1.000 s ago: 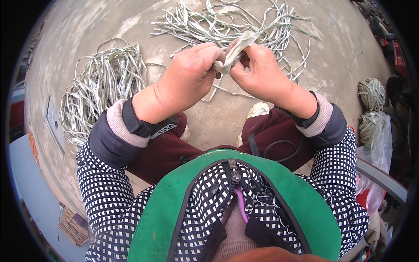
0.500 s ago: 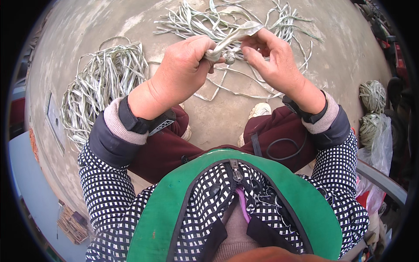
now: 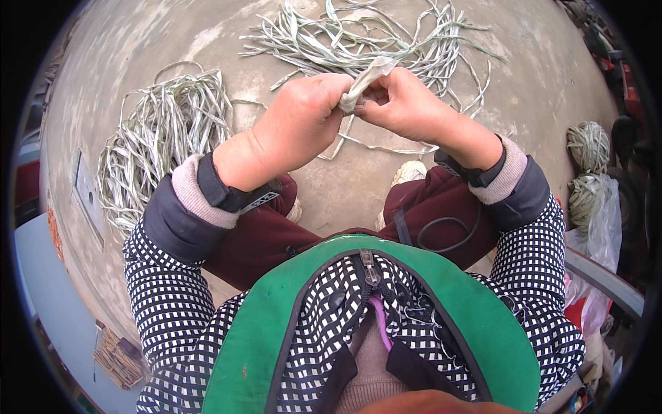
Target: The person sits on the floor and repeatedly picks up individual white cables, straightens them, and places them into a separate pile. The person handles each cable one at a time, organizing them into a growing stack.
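Between my two hands is a pale grey-green flat strip (image 3: 365,81), bunched where the fingers meet, its wide end sticking up. My left hand (image 3: 303,117) is closed on it, thumb on top. My right hand (image 3: 407,103) pinches it from the other side, its fingertips partly hidden behind the strip. A thin length of the same material hangs below the hands towards the floor. Beyond them lies a loose spread of similar strips (image 3: 331,41), and a thick heap of strips (image 3: 165,124) rests on the floor to the left.
At the right stand two wound balls of strip, an upper ball (image 3: 588,147) and a lower ball (image 3: 586,196) by a clear plastic bag (image 3: 601,241). A metal bar (image 3: 607,283) runs beside my right elbow. A blue-grey panel (image 3: 58,297) and a bundle of sticks (image 3: 117,357) are at lower left.
My hands have come together and moved slightly nearer to me. The right fingers, spread apart earlier, now pinch close to the left hand, and the strip's wide end is shorter and more upright.
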